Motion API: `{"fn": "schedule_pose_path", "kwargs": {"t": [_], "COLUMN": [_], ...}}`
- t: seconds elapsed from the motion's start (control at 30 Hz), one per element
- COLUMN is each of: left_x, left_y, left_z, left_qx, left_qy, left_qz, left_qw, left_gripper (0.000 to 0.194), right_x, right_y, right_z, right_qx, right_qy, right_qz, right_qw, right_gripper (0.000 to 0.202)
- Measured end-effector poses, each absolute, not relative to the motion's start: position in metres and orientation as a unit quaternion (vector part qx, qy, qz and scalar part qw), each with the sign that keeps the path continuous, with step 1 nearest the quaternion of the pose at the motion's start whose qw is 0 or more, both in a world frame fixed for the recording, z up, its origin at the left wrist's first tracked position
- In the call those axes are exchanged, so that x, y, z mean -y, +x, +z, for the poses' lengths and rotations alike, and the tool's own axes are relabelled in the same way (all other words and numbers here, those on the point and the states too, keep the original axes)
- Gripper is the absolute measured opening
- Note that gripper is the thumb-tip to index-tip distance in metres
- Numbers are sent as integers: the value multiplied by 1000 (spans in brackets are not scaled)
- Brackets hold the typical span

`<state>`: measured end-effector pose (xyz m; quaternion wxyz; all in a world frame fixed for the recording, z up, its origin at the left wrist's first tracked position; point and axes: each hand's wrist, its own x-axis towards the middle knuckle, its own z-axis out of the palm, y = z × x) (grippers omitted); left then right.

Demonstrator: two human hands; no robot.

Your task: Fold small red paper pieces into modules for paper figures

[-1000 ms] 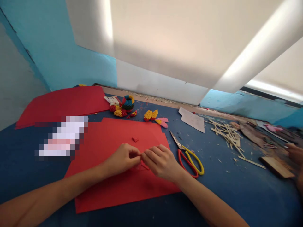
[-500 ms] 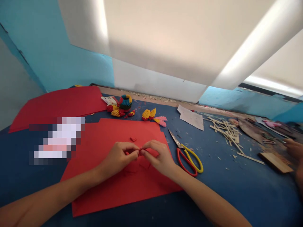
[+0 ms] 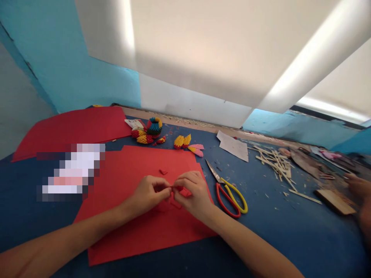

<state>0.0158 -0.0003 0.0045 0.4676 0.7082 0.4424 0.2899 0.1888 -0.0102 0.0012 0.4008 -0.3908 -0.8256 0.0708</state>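
Note:
My left hand and my right hand meet over a large red paper sheet. Between their pinched fingertips is a small red paper piece, mostly hidden by the fingers. Both hands are closed on it. Another small folded red paper piece lies on the sheet just beyond my hands, and more red bits show faintly beneath them. Right of my right hand, scissors with one red and one yellow handle lie on the blue table, blades pointing away.
At the back are red-and-yellow folded-paper pieces and a multicoloured paper ring. More red sheets lie at the left. A white paper, thin pale sticks and a wooden block are rightward, near another person's hand.
My right-hand fingers have curled and shifted slightly around the small red paper piece. My left hand stays nearly in place. The whole view has shifted a little.

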Motion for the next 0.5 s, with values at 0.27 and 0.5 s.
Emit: {"fn": "schedule_pose_path", "kwargs": {"t": [0.27,0.5], "left_x": [-1,-4], "left_y": [17,14], "left_z": [11,12], "left_qx": [-452,-449], "left_qy": [617,544], "left_qz": [334,414], "left_qw": [551,576], "left_gripper": [19,24], "right_x": [14,14], "right_y": [193,196], "right_z": [2,1], "right_qx": [866,866], "right_qy": [-345,-366], "right_qz": [-43,-93], "right_qw": [360,327], "right_gripper": [15,36]}}
